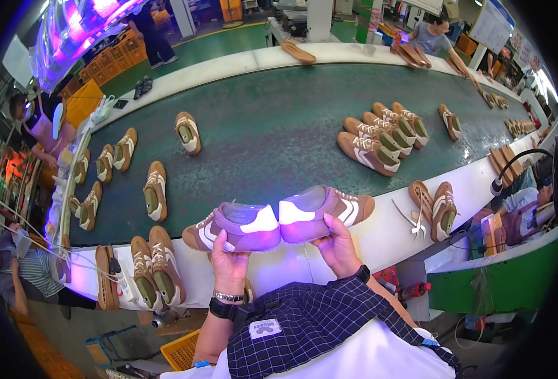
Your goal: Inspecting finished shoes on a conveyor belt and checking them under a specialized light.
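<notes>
You are holding two brown shoes heel to heel above the belt's [272, 136] near edge: left hand [229, 262] cupping the left shoe [234, 228], right hand [337, 245] fingers curled under the right shoe [324, 211]. Loosening either grip risks dropping one.
</notes>
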`<state>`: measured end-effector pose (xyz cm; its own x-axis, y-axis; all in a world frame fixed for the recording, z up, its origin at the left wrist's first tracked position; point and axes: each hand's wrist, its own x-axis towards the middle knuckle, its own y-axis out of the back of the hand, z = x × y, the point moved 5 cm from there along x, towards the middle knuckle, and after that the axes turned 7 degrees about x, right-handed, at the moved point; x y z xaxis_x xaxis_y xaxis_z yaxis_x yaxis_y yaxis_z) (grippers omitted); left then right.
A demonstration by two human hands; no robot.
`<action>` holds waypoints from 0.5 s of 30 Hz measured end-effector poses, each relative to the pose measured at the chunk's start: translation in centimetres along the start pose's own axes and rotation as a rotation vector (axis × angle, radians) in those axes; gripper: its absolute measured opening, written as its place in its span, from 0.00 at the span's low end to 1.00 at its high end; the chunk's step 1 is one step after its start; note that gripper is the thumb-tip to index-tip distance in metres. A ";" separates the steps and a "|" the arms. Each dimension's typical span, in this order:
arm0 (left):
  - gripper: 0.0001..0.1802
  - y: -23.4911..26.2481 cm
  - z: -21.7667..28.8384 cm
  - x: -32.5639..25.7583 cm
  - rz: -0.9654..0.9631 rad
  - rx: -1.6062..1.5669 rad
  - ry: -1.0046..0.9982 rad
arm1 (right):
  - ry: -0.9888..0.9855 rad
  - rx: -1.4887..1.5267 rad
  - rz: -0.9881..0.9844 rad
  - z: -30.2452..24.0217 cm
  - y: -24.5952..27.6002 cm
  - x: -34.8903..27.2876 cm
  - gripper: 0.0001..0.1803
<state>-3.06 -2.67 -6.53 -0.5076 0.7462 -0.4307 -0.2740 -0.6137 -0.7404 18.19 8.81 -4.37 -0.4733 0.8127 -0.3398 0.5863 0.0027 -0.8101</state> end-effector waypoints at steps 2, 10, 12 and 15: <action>0.28 -0.1 -0.1 0.0 -0.008 -0.001 0.005 | -0.001 0.037 -0.005 0.0 -0.1 0.0 0.25; 0.27 -0.2 -0.2 0.0 -0.011 0.008 0.009 | -0.009 0.029 0.009 0.2 0.5 0.1 0.24; 0.27 -0.2 -0.2 0.0 -0.032 0.013 -0.002 | -0.011 0.002 0.009 0.3 0.8 0.3 0.25; 0.26 -0.1 -0.3 0.0 -0.002 0.045 0.000 | 0.003 -0.062 -0.006 0.2 0.9 0.2 0.27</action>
<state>-2.76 -2.54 -6.59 -0.5066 0.7478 -0.4290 -0.3119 -0.6229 -0.7174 18.42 8.86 -5.25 -0.4754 0.8141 -0.3334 0.6228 0.0438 -0.7812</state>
